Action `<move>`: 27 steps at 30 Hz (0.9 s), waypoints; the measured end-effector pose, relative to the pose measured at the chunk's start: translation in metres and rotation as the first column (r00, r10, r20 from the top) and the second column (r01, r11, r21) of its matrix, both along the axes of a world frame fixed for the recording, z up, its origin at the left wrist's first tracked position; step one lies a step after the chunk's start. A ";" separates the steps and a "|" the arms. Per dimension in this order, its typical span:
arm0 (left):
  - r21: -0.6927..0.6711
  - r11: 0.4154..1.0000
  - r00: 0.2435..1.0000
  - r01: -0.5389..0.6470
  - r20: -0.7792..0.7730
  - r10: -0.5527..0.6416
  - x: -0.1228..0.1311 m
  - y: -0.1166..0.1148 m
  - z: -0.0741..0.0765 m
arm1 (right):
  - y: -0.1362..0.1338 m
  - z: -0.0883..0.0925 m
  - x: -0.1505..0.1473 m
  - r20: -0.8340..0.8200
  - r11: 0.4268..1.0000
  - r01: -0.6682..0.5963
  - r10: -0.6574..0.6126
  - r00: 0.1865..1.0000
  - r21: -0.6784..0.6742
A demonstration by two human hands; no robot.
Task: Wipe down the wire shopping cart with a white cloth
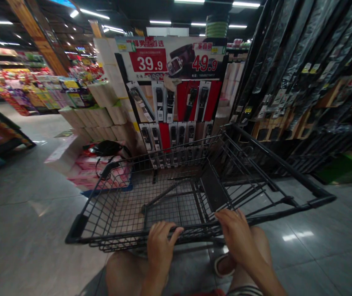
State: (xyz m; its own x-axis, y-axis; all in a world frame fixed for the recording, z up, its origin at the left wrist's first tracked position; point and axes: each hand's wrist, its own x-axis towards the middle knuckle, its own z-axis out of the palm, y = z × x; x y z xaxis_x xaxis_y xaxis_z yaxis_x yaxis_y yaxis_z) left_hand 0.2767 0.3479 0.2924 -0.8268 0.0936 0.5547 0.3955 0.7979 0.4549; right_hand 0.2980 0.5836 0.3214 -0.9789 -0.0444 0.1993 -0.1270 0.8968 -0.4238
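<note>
A black wire shopping cart (169,205) stands sideways in front of me, with its push handle (280,164) on the right. My left hand (161,242) is hooked over the near top rim, fingers bent over the bar and thumb apart from them. Farther right along the same rim, beside the folding seat panel (214,187), my right hand (234,230) curls over the bar. Both sets of fingertips are partly hidden behind the rim. Through the basket's wire mesh the floor shows.
Beyond the cart is a rack of packaged belts (180,137) under a price sign (176,59). Stacked paper packs (98,117) and pink boxes (80,168) with a black bag (106,147) sit left. Long dark wrapped goods (271,61) hang right. Tiled floor (24,230) extends left.
</note>
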 end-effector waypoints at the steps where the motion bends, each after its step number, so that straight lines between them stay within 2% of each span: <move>1: 0.003 1.000 1.000 -0.002 -0.005 0.002 0.000 0.000 -0.001 | 0.011 -0.003 0.001 -0.021 0.999 0.030 -0.030 0.999 0.014; 4: 0.011 1.000 1.000 -0.001 -0.013 0.001 0.000 0.000 -0.003 | 0.030 -0.008 0.004 -0.077 0.993 0.104 -0.101 0.992 0.047; 6: 0.009 1.000 1.000 0.009 -0.018 -0.009 0.000 0.000 -0.005 | 0.026 -0.007 0.003 -0.086 0.990 0.123 -0.118 0.989 0.065; 12: -0.012 1.000 1.000 0.028 -0.012 -0.029 0.001 -0.002 -0.008 | -0.028 0.002 -0.007 -0.021 1.000 0.009 -0.009 1.000 0.005; 16: -0.016 1.000 1.000 0.019 -0.020 -0.019 0.002 -0.002 -0.007 | -0.063 0.001 -0.015 0.045 0.989 -0.100 0.105 0.993 -0.105; 19: -0.020 0.999 0.999 0.026 -0.030 -0.027 0.002 -0.003 -0.006 | -0.084 -0.002 -0.019 0.034 0.962 -0.157 0.169 0.985 -0.222; 23: -0.027 0.998 0.998 0.052 -0.034 -0.053 0.001 -0.006 -0.003 | -0.106 -0.002 -0.019 -0.057 0.907 -0.250 0.246 0.968 -0.338; 27: -0.032 0.997 0.997 0.066 -0.035 -0.068 0.000 -0.007 -0.001 | -0.112 0.005 -0.016 0.032 0.909 -0.251 0.277 0.960 -0.332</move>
State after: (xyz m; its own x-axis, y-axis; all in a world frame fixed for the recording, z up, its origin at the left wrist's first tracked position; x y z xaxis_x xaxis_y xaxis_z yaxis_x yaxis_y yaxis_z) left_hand 0.2769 0.3411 0.2911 -0.7977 0.1659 0.5798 0.4641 0.7827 0.4147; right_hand 0.2819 0.4719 0.3268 -0.9530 -0.2499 0.1711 -0.2960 0.6485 -0.7013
